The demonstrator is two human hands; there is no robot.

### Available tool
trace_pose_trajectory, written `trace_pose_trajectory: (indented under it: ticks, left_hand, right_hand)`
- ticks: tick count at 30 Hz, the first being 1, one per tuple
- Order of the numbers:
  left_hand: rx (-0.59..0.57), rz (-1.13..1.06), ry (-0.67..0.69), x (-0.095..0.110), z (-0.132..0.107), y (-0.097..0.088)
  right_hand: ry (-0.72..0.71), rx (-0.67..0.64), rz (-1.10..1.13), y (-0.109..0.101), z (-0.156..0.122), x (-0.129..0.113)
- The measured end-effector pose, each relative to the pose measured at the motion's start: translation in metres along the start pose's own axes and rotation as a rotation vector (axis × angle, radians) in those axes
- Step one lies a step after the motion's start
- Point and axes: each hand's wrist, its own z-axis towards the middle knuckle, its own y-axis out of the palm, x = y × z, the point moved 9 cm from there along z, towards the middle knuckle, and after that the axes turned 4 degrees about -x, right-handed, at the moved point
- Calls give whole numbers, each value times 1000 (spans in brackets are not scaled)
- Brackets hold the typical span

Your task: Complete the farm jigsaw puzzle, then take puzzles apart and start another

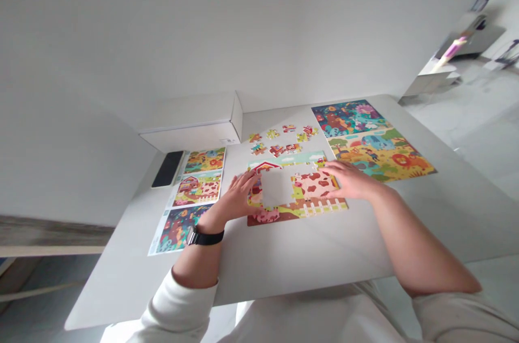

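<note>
The table point(300, 262) bears a partly assembled farm-scene jigsaw point(287, 215), lying flat between the hands; spotted cow point(318, 185) and white fence point(324, 207) are joined, centre void. Left hand point(239, 197) and right hand point(352, 180) rest at opposite sides, thumbs wide of fingers. Step judged: aligning. Filling the void would call for the loose pieces point(292, 149) beyond.

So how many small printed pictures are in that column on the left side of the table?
3: a yellow animal picture at the far end, a farm picture in the middle, and a dark blue picture nearest, partly covered by the left wrist.
</note>
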Motion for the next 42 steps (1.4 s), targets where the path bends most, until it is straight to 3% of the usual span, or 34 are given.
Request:
trace_pose_trajectory:
  ticks: [6,14,22,28,33,38,42]
  left_hand:
    - [8,3,-3,2,2,-1]
    - [68,-32,18,-2,3,-2]
    - [472,-165,-57,4,0,-48]
    - [573,-302,-198,-9,-1,-45]
    - [665,-385,-228,-16,-3,-47]
    - [697,-471,-291,-27,-6,-46]
    - [692,-494,-291,-29,-4,-44]
  right_hand:
    - [61,-74,9,6,1,2]
    - [31,-22,45,6,2,7]
    - [70,242,71,-17,7,10]
    - [127,346,67,-15,13,16]
    - [103,399,119,-13,19,1]
    - [52,350,169,-18,35,-13]
    - [126,247,135,-27,68,-12]
